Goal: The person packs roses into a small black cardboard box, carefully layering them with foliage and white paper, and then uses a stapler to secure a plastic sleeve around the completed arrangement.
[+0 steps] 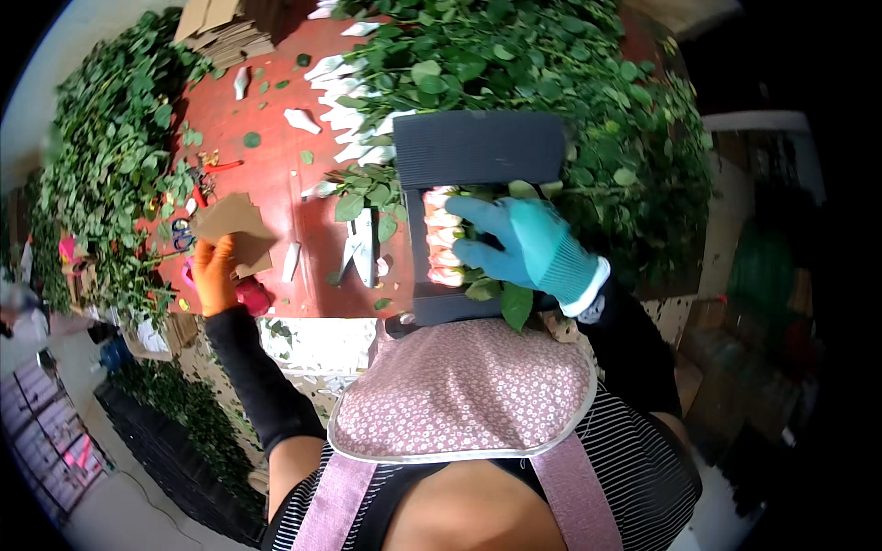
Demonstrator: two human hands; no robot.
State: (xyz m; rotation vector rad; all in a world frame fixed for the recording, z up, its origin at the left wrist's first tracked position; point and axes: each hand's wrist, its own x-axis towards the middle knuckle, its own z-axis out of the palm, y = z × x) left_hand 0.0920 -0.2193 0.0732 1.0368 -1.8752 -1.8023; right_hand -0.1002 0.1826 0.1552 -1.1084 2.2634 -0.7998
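My left hand (216, 275), in an orange glove, has its fingers on the near edge of some brown cardboard pieces (238, 227). In a teal glove, my right hand (513, 241) lies over a row of pink roses (443, 237), its fingers spread against the blooms and leaves. The roses lie inside a black ribbed holder (480, 148) with raised sides. Between my hands a metal tool (360, 249) rests on the red table (317, 227). The palm side of my right hand is hidden.
Leafy stems with white-wrapped heads (348, 103) cover the table's far side. More foliage (110, 151) is heaped at the left. Blue-handled scissors (182, 234) and red-handled pruners (200, 193) lie near the cardboard. A cardboard stack (231, 41) stands at the far left.
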